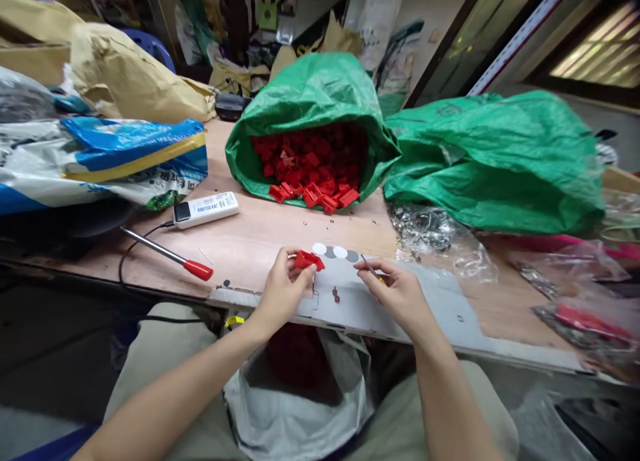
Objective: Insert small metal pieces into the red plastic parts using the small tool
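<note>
My left hand (281, 289) pinches a small red plastic part (309, 260) between thumb and fingers, above the front of the workbench. To the right, my right hand (400, 293) is closed around a slim tool with a dark, thin tip (369, 266); a bit of yellow shows at the fingers, and its exact kind is unclear. The tip points toward the red part but stays apart from it. Between the hands, small dark brown pieces (336, 294) lie on a grey-white sheet (440, 298). White and grey discs (340, 252) show just behind.
An open green sack (310, 81) spills red parts (320, 174) at the back. Another green sack (495, 161) and clear bags of metal pieces (440, 238) stand right. A white device (207, 209) and red-handled rod (197, 269) lie left. Below the edge hangs a white sack (255, 414).
</note>
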A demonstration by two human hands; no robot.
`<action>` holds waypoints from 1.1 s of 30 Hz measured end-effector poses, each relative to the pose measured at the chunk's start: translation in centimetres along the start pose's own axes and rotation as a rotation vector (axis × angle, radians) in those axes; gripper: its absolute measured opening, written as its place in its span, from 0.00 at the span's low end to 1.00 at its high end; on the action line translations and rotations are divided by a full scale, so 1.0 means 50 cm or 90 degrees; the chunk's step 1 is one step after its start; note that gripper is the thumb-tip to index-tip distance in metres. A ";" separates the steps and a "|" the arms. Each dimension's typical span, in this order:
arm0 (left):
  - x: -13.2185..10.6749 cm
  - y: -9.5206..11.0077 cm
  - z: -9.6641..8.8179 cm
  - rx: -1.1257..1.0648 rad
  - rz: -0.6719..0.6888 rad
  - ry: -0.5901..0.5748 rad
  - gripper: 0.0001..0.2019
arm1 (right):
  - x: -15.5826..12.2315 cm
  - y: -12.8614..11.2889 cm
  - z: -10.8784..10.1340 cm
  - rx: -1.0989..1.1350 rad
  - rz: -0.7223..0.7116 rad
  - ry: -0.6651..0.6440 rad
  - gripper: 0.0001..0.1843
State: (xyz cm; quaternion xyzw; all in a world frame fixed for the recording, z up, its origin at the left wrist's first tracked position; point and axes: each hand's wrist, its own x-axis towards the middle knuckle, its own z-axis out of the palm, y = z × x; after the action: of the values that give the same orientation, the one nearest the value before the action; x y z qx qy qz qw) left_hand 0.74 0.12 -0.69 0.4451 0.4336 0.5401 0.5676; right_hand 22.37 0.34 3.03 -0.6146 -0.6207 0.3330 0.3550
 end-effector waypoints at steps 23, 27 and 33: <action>-0.028 0.009 0.009 0.037 0.047 -0.047 0.13 | -0.010 -0.006 0.064 0.295 0.090 -0.003 0.24; -0.041 0.006 0.015 0.068 0.080 -0.054 0.11 | -0.019 -0.025 0.089 0.427 0.133 -0.026 0.26; -0.045 -0.001 0.014 0.104 0.134 -0.057 0.09 | -0.024 -0.023 0.106 0.407 0.124 0.027 0.24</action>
State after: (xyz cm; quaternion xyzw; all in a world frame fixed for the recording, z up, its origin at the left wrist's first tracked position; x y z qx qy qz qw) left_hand 1.34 -2.18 -0.55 0.5566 0.4009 0.5392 0.4887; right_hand 17.23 -0.75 1.17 -0.5354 -0.4159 0.5301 0.5093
